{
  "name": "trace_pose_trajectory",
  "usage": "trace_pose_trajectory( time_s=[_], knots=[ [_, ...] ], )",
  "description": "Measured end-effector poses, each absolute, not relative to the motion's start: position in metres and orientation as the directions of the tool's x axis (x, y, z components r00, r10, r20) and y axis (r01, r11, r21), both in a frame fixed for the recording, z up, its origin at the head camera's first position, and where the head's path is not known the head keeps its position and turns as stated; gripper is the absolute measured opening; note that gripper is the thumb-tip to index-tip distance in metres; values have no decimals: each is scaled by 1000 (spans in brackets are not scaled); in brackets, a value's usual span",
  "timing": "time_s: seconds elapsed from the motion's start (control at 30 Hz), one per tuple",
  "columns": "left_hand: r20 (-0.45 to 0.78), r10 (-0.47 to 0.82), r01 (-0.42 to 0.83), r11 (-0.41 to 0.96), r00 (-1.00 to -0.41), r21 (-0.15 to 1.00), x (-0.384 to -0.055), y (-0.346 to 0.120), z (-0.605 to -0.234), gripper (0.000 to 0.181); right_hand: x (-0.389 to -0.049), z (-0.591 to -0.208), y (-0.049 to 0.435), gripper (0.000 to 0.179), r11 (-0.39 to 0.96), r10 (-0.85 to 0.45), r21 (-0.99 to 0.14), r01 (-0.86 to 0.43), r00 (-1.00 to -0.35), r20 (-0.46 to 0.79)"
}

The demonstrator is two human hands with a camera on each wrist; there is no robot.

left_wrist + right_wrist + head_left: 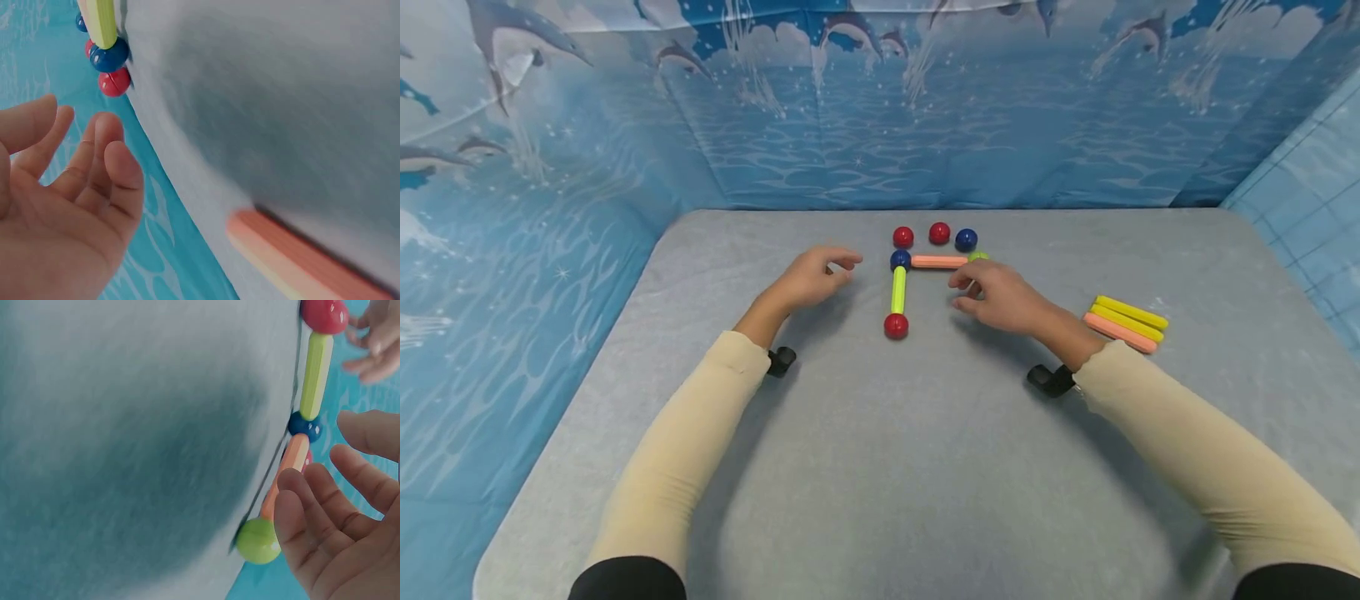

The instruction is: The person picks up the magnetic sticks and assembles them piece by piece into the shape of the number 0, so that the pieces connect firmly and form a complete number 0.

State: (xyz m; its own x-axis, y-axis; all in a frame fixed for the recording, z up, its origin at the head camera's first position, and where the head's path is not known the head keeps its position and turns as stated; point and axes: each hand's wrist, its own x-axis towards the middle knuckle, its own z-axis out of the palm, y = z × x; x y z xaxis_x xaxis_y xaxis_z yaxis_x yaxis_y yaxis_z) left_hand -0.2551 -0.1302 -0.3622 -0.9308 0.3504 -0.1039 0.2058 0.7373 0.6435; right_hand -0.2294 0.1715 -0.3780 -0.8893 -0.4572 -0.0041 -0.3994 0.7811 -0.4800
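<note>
A blue ball (900, 260) joins a lime stick (898, 290) and an orange stick (938, 262) in an L shape. A red ball (896, 326) caps the lime stick's near end. At the orange stick's right end sits a lime green ball (258, 541), partly hidden by my right hand in the head view. My left hand (817, 276) hovers left of the shape, fingers loosely bent, holding nothing. Just right of the lime stick, my right hand (1000, 296) is held above the table near the orange stick, its fingers relaxed around nothing.
Two loose red balls (903, 237) and a dark blue ball (966, 240) stand behind the shape. Two yellow sticks (1131, 312) and an orange one lie beyond my right wrist. Another orange stick (306, 256) appears low in the left wrist view. A sea-print curtain (880, 125) hangs behind the grey table.
</note>
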Motion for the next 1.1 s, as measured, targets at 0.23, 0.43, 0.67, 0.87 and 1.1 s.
trace_pose_trajectory(
  time_s=[0.23,0.43,0.67,0.87,1.1],
  knots=[
    [1,364,295,753,-931,588,-236,-166,-363,34,-236,-378,180,30,795,-425,-473,-380,-905,12],
    [-13,328,264,782,-944,564,-226,-191,-364,36,-251,-375,193,34,835,-321,-469,-287,-947,9],
    [-90,242,159,831,-966,533,-215,-217,-378,37,-271,-380,200,47,853,-277,-471,-225,-960,-43],
    [-149,214,110,852,-965,511,-209,-228,-383,39,-280,-389,198,47,838,-283,-505,-206,-956,-80],
    [-146,242,132,840,-959,526,-213,-226,-383,36,-281,-392,202,37,826,-229,-540,-163,-972,-57]
  ],
)
